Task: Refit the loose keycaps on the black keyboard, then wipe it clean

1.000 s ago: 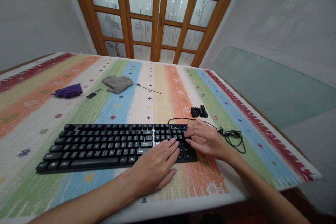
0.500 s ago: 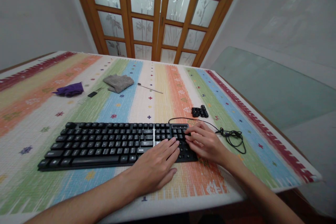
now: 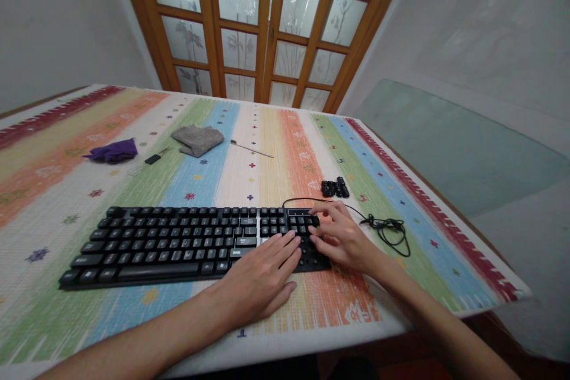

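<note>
A black keyboard (image 3: 164, 243) lies on the striped tablecloth. At the lower part of its number pad, keycaps are off and the dark base (image 3: 314, 258) shows. My left hand (image 3: 267, 276) rests flat over the area just left of the number pad, fingers stretched out and together, palm down. My right hand (image 3: 341, 234) reaches in from the right, its fingers apart and curved, with the tips touching the number pad's upper right keys. I see nothing held in it. Behind the keyboard, several loose black keycaps (image 3: 335, 188) sit in a small cluster.
The keyboard's cable (image 3: 392, 231) lies bundled on the right. Farther back are a grey cloth (image 3: 198, 141), a purple cloth (image 3: 112, 151), a small black-handled tool (image 3: 152, 159) and a thin brush (image 3: 252, 148). Wooden glass-paned doors (image 3: 267, 29) stand beyond the table.
My right hand's fingers have spread wider, the index finger lifting toward the number pad's top edge. My left hand stays on the keyboard. The whole view has shifted slightly.
</note>
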Available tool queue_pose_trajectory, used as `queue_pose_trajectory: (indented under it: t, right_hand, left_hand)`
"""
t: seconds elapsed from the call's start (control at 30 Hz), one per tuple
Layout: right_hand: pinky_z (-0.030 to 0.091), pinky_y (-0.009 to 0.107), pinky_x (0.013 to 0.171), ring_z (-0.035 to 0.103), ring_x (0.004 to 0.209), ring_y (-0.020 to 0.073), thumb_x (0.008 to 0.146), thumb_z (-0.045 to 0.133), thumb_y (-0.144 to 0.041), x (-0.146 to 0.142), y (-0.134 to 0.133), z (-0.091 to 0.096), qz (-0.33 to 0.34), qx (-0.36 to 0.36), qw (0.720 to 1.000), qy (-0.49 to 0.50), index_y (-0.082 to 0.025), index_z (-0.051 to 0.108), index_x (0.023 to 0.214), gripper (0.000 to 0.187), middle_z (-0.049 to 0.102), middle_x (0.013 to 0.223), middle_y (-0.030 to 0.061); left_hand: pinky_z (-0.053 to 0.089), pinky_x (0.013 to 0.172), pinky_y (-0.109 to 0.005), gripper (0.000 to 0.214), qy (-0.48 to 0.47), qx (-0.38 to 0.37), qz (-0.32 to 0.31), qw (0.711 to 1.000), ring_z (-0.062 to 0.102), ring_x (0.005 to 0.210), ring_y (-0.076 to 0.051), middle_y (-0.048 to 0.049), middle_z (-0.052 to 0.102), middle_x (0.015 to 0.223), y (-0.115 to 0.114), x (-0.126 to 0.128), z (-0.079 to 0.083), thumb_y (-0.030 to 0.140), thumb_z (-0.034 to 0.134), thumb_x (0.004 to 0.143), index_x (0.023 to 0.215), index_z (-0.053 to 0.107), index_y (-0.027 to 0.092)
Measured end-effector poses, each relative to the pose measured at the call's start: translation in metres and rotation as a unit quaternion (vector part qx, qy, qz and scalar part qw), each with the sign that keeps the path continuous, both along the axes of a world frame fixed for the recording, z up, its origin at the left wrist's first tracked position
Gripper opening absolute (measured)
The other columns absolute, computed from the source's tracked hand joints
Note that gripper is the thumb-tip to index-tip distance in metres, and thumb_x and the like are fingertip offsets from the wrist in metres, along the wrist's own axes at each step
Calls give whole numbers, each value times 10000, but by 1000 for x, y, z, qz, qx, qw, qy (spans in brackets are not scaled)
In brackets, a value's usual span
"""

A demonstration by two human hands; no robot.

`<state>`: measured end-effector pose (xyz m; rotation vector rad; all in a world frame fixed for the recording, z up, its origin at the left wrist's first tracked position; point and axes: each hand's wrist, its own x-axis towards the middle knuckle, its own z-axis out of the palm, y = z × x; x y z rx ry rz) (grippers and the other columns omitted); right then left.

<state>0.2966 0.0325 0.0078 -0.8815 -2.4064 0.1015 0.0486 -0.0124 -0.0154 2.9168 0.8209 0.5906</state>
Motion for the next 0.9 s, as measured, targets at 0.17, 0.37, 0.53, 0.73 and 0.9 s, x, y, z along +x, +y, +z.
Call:
queue_pose_trajectory:
  t: [0.17, 0.37, 0.53, 0.73, 0.9]
  right_hand:
    - [471, 485, 879, 526, 1006, 257, 894, 609, -202, 0, -1, -2, -12, -15, 1000, -1, -211, 657, 768, 135, 623, 1089, 98]
    - [464, 438, 868, 572, 955, 242, 903, 601, -289, 12, 19, 17, -55, -19, 998, 40, -233, 718, 813, 157, 664, 1017, 85]
    - [468, 356, 745, 609, 740, 219, 848, 596, -353, 54, 71, 25, -313, -30, 948, 55, -206, 709, 768, 201, 703, 797, 66]
    - [446, 311, 640, 643, 671, 218, 791, 617, -324, 83, 119, 11, -430, -119, 895, 1, -167, 737, 760, 200, 729, 737, 78]
    - [430, 304, 606, 645, 643, 224, 751, 677, -345, 82, 134, -4, -432, -140, 891, -21, -179, 724, 664, 194, 715, 664, 74]
  left_hand:
    - [382, 1146, -420, 495, -3, -5, -2, 1000, 419, 1406, -283, -177, 498, 1478, 0, 0, 0, 318, 506, 958, 1389, 471, 76]
    - [358, 1157, -409, 488, -8, -6, -1, 1000, 411, 1412, -269, -169, 490, 1487, 0, -2, 0, 330, 489, 968, 1396, 460, 96]
    - [342, 1165, -396, 490, -3, -8, -5, 1000, 413, 1411, -258, -159, 484, 1494, 0, -3, -1, 348, 479, 976, 1399, 457, 102]
    - [350, 1167, -400, 486, 0, -10, -4, 1000, 405, 1416, -261, -157, 475, 1502, 0, -4, -4, 347, 465, 983, 1398, 461, 93]
    - [347, 1171, -397, 488, -3, -14, -9, 1000, 394, 1423, -251, -151, 472, 1505, 0, -4, -2, 342, 469, 981, 1407, 450, 103]
